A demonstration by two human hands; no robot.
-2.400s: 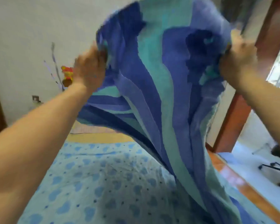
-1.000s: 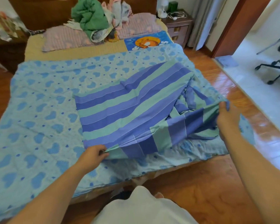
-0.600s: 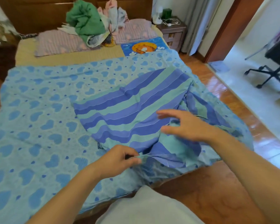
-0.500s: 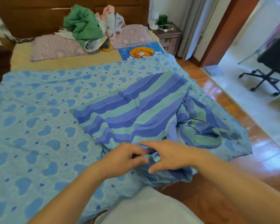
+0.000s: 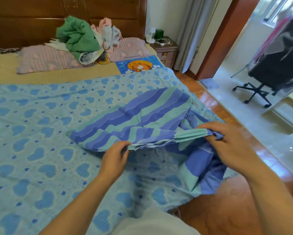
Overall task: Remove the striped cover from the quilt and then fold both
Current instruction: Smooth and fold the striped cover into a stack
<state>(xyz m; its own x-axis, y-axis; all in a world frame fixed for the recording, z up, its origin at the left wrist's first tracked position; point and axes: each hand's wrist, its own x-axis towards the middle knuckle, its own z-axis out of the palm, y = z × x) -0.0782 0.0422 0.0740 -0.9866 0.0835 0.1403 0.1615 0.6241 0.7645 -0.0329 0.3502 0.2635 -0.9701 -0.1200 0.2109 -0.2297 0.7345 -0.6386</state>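
Observation:
The striped cover (image 5: 142, 114), blue and teal, lies partly folded on the light blue quilt (image 5: 40, 141) with its heart pattern, spread over the bed. My left hand (image 5: 116, 154) pinches the cover's near edge. My right hand (image 5: 227, 141) grips the same edge further right, bunched between its fingers. The edge is stretched taut between both hands, lifted a little off the quilt. The cover's right part hangs crumpled over the bed's near right corner.
A pile of clothes (image 5: 81, 38) and pink pillows (image 5: 46, 60) sit by the wooden headboard. A nightstand (image 5: 164, 48) stands at the bed's far right. To the right are wooden floor (image 5: 227, 209), a doorway and an office chair (image 5: 267, 77).
The cover was shaken in the air, then laid on the quilt. My right hand came to meet the left at the near edge, then slid right along it, pulling it taut.

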